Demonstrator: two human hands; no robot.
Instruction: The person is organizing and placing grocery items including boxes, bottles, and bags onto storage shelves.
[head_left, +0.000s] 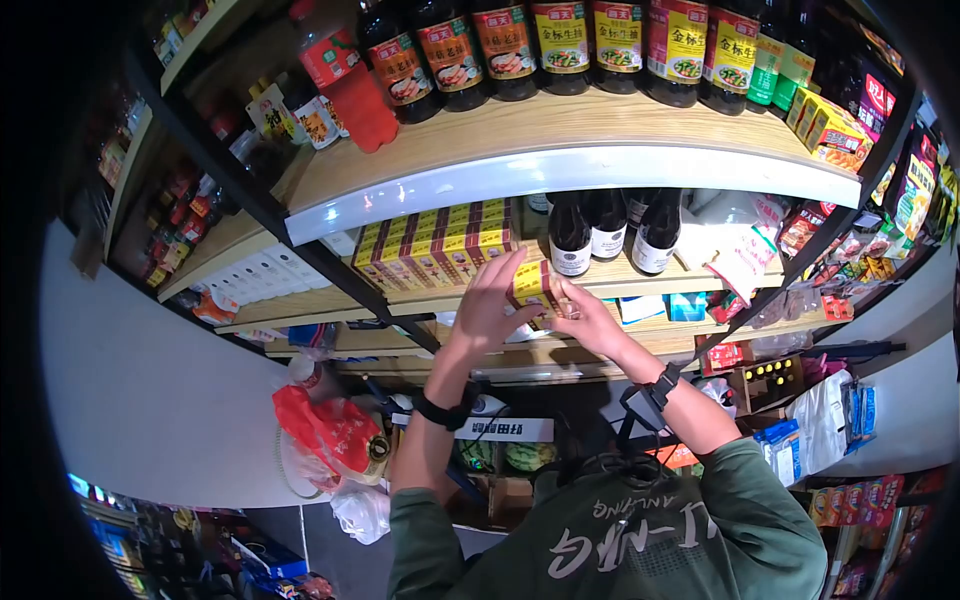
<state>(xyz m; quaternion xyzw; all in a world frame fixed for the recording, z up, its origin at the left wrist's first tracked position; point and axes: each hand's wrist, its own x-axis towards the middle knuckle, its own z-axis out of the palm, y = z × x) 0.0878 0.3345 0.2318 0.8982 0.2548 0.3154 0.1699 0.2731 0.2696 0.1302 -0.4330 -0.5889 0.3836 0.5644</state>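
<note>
A small yellow and maroon box [535, 284] is held between my two hands at the front edge of the middle shelf. My left hand [488, 306] grips its left side, and my right hand [587, 318] closes on its lower right side. To the left, rows of matching yellow and maroon boxes [435, 243] stand packed together on that shelf. Dark bottles with white labels [570, 240] stand just behind and to the right of the held box. My fingers cover part of the box.
Above, a shelf with a white front strip [580, 172] carries several sauce bottles [485, 55] and a red bottle [345, 80]. Right of the dark bottles lies a white plastic bag [735, 240]. Below stand a red bag [325, 430] and a crate with watermelons [530, 456].
</note>
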